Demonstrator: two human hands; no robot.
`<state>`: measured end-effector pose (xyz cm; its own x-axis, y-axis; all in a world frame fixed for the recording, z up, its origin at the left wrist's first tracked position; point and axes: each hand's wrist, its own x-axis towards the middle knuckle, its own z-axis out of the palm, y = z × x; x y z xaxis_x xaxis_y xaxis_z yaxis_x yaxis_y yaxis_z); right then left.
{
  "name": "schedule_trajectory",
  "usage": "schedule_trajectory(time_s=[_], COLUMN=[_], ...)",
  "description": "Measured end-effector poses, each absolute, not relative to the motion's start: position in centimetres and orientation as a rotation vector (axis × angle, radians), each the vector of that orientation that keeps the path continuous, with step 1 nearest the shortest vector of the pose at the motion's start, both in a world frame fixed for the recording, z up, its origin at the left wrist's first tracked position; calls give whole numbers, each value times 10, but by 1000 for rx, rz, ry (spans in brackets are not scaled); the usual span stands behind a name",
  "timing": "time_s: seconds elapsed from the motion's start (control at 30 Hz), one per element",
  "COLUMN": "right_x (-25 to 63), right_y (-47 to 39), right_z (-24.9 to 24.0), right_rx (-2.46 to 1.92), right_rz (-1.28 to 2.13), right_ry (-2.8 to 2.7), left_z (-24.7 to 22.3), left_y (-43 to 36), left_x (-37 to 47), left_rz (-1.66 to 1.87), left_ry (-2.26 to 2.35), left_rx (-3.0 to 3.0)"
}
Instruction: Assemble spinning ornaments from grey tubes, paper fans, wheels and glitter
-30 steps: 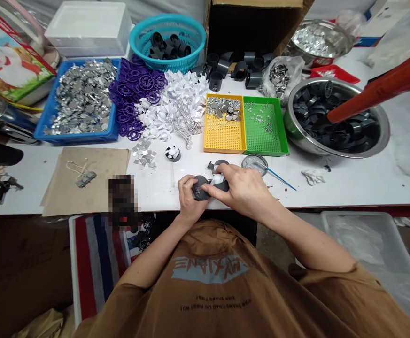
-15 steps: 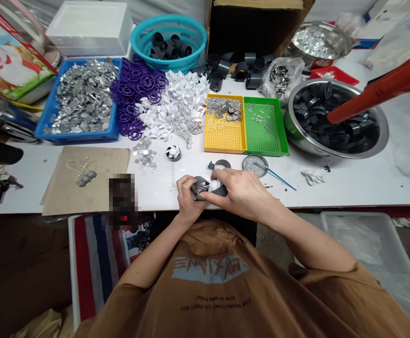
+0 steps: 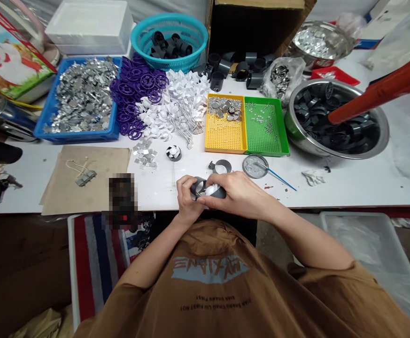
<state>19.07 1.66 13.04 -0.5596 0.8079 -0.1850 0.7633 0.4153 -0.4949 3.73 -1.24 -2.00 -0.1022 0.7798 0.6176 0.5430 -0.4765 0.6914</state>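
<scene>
At the table's front edge my left hand (image 3: 188, 199) is closed around a dark grey plastic housing (image 3: 198, 185) with an open round end. My right hand (image 3: 242, 195) grips the other side of the same dark grey assembly, its fingers over a white curved piece (image 3: 212, 189) that shows inside. Thumb and fingers of both hands meet at the middle, hiding part of the joint. Just behind them lies a grey ring with a tab (image 3: 223, 165). To the left stands a small black-and-white round part (image 3: 173, 153).
Behind are a yellow tray (image 3: 225, 141), a green tray (image 3: 266, 141), white pieces (image 3: 176, 101), purple rings (image 3: 134, 94) and a blue tray (image 3: 78, 136) of metal bits. At right sit a clear dish (image 3: 252, 169), a blue stick (image 3: 282, 179) and a steel bowl (image 3: 338, 151) with an orange-handled tool (image 3: 377, 94).
My right hand's fingers have shifted slightly left and lower over the white piece. My left hand keeps its hold on the grey housing, nearly unmoved.
</scene>
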Motion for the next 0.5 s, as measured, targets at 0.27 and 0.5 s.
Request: schedule_trajectory(time_s=[0.27, 0.5], right_x=[186, 190], right_y=[17, 10], right_z=[123, 126], right_rx=[-1571, -1113], right_rz=[672, 629], right_ry=[-2579, -2683], left_z=[-17, -13], left_y=[-11, -12], left_x=[35, 34], left_rz=[1610, 1454], left_ry=[1445, 1297], left_rx=[1950, 1926])
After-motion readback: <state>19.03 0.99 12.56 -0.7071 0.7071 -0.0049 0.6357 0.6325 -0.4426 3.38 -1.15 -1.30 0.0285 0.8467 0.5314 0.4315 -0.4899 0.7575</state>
